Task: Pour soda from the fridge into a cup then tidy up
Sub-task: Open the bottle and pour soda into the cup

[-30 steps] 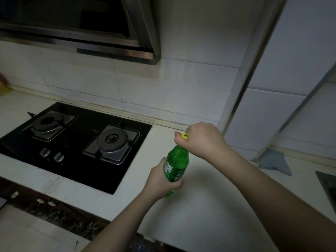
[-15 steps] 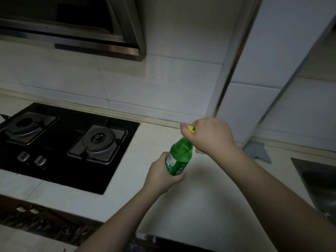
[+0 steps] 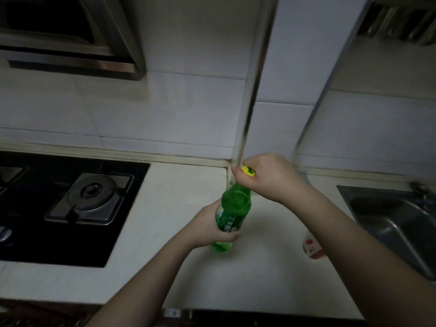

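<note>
Soda bottle point(image 3: 232, 214), green plastic, on table point(image 3: 271, 267) at centre; likely light, smooth, slightly yielding. Left hand point(image 3: 210, 226) wrapped around label. Right hand point(image 3: 264, 175) pinching yellow cap point(image 3: 248, 171). Cup point(image 3: 312, 247) at 3 o'clock.

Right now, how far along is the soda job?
Done: the green soda bottle is out of the fridge, at the counter. In hand: left hand grips its body, right hand grips the yellow cap, still on. Left: uncapping, pouring into the cup partly hidden behind the right arm, tidying.
</note>
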`<state>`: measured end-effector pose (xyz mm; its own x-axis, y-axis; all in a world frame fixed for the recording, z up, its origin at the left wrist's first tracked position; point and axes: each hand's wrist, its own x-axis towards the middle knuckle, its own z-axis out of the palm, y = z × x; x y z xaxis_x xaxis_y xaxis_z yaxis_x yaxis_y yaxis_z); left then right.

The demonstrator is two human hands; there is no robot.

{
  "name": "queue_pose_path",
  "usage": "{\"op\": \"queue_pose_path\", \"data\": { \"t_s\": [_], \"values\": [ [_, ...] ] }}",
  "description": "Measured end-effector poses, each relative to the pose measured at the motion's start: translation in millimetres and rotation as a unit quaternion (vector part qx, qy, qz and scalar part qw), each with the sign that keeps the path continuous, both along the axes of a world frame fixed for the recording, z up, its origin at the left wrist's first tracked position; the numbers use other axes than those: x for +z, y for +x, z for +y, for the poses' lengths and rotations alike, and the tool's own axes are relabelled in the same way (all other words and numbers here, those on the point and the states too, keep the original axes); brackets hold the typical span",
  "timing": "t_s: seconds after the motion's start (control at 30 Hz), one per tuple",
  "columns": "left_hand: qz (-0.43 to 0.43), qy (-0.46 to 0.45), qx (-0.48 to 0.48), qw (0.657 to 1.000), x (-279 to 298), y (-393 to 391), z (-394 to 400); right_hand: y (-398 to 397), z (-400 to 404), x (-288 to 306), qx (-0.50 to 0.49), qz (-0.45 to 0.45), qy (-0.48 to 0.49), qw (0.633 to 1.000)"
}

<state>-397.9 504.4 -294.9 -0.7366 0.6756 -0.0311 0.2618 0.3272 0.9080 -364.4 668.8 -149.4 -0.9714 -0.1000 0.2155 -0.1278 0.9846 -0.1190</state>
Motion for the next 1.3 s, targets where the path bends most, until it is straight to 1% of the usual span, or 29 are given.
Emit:
{"op": "queue_pose_path", "data": {
  "t_s": [0.07, 0.1, 0.17, 0.23, 0.3, 0.37, 0.43, 0.57, 0.63, 0.7, 0.77, 0.83, 0.9, 1.0, 1.1, 1.23, 1.3],
  "values": [
    [-0.009, -0.012, -0.089, 0.996, 3.6, 0.1, 6.9, 6.5, 16.8, 0.4, 0.080, -0.016, -0.001, 0.997],
    [-0.011, -0.015, -0.108, 0.994, 4.5, 3.2, 12.3, 10.0, 26.3, 0.2, 0.104, -0.024, -0.005, 0.994],
    [-0.007, -0.013, -0.100, 0.995, 2.3, 13.3, 26.2, 19.7, 43.7, -1.3, 0.108, -0.027, -0.019, 0.994],
    [-0.005, -0.002, -0.059, 0.998, -2.9, 25.2, 43.3, 32.5, 56.3, -3.5, 0.068, -0.005, -0.013, 0.998],
    [-0.003, 0.003, -0.004, 1.000, -7.8, 37.6, 61.1, 46.8, 66.8, -4.5, -0.011, 0.022, 0.007, 1.000],
    [0.004, 0.008, 0.052, 0.999, -9.7, 50.5, 78.8, 60.7, 75.2, -5.8, -0.085, 0.044, 0.042, 0.995],
    [0.016, 0.002, 0.095, 0.995, -8.8, 64.2, 96.2, 73.1, 83.9, -8.2, -0.127, 0.047, 0.059, 0.989],
    [0.047, -0.016, 0.128, 0.991, -9.7, 88.7, 127.3, 95.8, 108.0, -12.7, -0.196, 0.015, 0.060, 0.979],
    [0.051, -0.021, 0.125, 0.991, -12.0, 100.4, 139.9, 106.5, 123.3, -14.4, -0.202, 0.002, 0.068, 0.977],
    [0.048, -0.030, 0.117, 0.991, -15.5, 111.4, 149.6, 116.9, 140.1, -16.7, -0.170, -0.013, 0.047, 0.984],
    [0.034, -0.034, 0.095, 0.994, -19.3, 119.7, 157.9, 128.5, 155.5, -16.5, -0.107, -0.039, -0.002, 0.994],
    [0.017, -0.034, 0.067, 0.997, -21.7, 127.9, 166.2, 140.9, 169.1, -13.4, -0.040, -0.073, -0.036, 0.996],
    [0.009, -0.032, 0.053, 0.998, -22.3, 136.6, 173.9, 150.9, 182.9, -9.7, 0.001, -0.098, -0.049, 0.994],
    [0.005, -0.029, 0.053, 0.998, -23.6, 147.9, 182.4, 161.8, 202.2, -9.7, 0.034, -0.117, -0.056, 0.991],
    [-0.003, -0.033, 0.061, 0.998, -25.4, 155.8, 189.1, 174.3, 213.3, -12.4, 0.057, -0.117, -0.092, 0.987],
    [-0.008, -0.035, 0.072, 0.997, -26.1, 160.3, 195.5, 181.2, 219.0, -18.1, 0.073, -0.099, -0.127, 0.984],
    [-0.009, -0.043, 0.075, 0.996, -26.9, 159.7, 196.8, 176.0, 217.0, -25.3, 0.069, -0.071, -0.147, 0.984]
  ]
}}
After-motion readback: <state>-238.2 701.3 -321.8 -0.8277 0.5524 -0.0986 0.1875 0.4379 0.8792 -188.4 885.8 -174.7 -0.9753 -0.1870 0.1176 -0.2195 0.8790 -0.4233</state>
